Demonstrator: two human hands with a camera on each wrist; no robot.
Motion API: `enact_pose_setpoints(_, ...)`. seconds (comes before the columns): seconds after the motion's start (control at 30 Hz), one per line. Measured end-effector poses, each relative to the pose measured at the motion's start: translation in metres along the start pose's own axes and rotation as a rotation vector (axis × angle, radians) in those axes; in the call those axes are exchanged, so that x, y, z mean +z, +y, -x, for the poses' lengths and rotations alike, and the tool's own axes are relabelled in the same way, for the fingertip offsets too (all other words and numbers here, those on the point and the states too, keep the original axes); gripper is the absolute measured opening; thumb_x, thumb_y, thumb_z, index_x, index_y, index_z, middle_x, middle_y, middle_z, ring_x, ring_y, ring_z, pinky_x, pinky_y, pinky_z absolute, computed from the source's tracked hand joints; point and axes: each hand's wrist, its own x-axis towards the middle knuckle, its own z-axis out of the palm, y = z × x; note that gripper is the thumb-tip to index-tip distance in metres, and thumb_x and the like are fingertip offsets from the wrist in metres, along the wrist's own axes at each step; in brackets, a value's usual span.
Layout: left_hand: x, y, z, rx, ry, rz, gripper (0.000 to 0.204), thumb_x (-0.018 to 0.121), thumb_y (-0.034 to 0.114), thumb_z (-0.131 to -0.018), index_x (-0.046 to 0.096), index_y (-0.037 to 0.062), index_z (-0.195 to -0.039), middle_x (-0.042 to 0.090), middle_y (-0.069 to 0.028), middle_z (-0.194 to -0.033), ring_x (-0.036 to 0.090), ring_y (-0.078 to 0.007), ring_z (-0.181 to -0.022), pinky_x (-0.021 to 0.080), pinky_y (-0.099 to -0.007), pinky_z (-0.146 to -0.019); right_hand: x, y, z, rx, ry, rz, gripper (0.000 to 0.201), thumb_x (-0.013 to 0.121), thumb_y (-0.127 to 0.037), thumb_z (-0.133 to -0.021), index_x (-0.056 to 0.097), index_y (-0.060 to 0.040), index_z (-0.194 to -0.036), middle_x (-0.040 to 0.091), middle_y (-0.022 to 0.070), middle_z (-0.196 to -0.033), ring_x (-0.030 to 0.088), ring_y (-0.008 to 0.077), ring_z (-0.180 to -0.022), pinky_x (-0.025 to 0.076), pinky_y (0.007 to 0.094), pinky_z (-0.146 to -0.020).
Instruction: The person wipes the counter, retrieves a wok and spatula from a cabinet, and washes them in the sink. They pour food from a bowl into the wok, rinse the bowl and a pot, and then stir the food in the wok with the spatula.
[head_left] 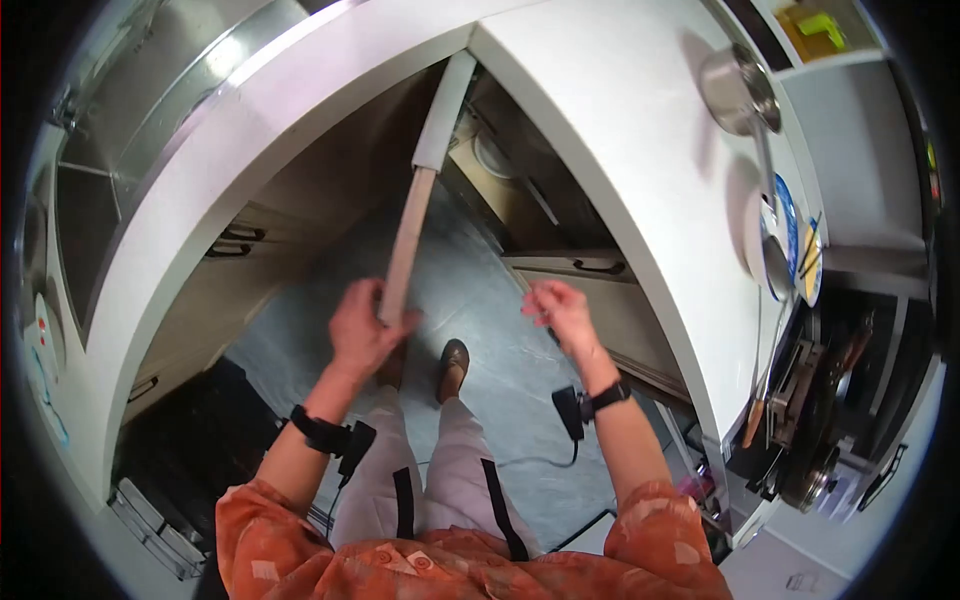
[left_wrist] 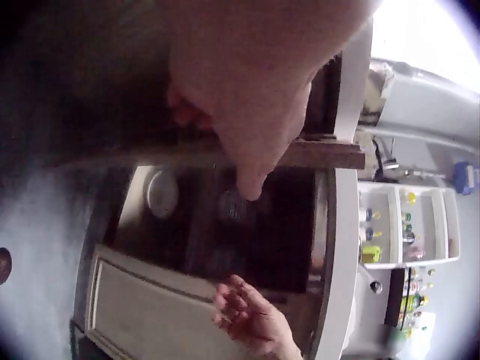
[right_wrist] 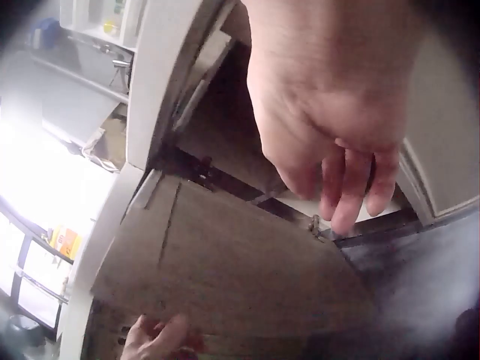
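My left hand (head_left: 365, 328) is at the near end of an opened cabinet door (head_left: 410, 235), whose narrow wooden edge faces up in the head view. The thumb lies on one side of the door and the fingers on the other. In the right wrist view, the broad face of the door (right_wrist: 225, 262) shows, with the left hand (right_wrist: 161, 341) at its far edge. To the right, my right hand (head_left: 562, 315) hovers over the floor with loosely bent fingers, holding nothing. Beyond it, the dark cupboard opening (head_left: 530, 165) has a round pale dish (head_left: 492, 155) inside.
White countertops (head_left: 590, 90) meet in a corner above the cupboard. A steel saucepan (head_left: 735, 90), plates (head_left: 785, 235) and a stove (head_left: 815, 400) are along the right. A sink (head_left: 150, 110) lies at left. Handled cabinet fronts (head_left: 600, 310) flank the floor (head_left: 430, 270).
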Motion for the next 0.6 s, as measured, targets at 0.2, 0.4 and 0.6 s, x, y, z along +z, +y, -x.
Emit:
enact_pose_setpoints(0.2, -0.015, -0.068, -0.038, -0.006, 0.351, 0.054, 0.036, 0.074, 0.023, -0.068, 0.052, 0.0033, -0.089, 0.056, -0.014, -0.08, 0.057, -0.0301, -0.071, 0.046, -0.0365, -0.061, -0.001, -0.034, -0.123, -0.01, 0.081, -0.322, 0.022, 0.05, -0.024, -0.089, 0.057, -0.0045, -0.095, 0.063, 0.0079, -0.079, 0.062, 0.0158, -0.067, 0.049, 0.0261, -0.05)
enact_pose_setpoints(0.4, -0.03, -0.085, -0.054, 0.032, 0.376, 0.146, 0.033, 0.074, 0.017, -0.068, 0.05, 0.002, -0.086, 0.055, -0.0136, -0.076, 0.055, -0.0259, -0.065, 0.045, -0.0334, -0.059, -0.058, -0.028, -0.229, -0.336, -0.057, -0.24, 0.025, 0.047, -0.026, -0.091, 0.054, -0.0076, -0.105, 0.061, 0.0075, -0.094, 0.06, 0.0182, -0.087, 0.049, 0.0306, -0.073)
enact_pose_setpoints(0.6, -0.037, -0.086, -0.063, 0.07, 0.357, 0.113, 0.034, 0.074, 0.015, -0.067, 0.049, 0.0022, -0.085, 0.052, -0.0106, -0.076, 0.053, -0.0225, -0.063, 0.045, -0.0311, -0.057, -0.065, -0.047, -0.271, -0.241, 0.085, -0.069, 0.027, 0.048, -0.03, -0.09, 0.051, -0.0067, -0.103, 0.059, 0.0085, -0.094, 0.058, 0.0203, -0.089, 0.05, 0.0366, -0.077)
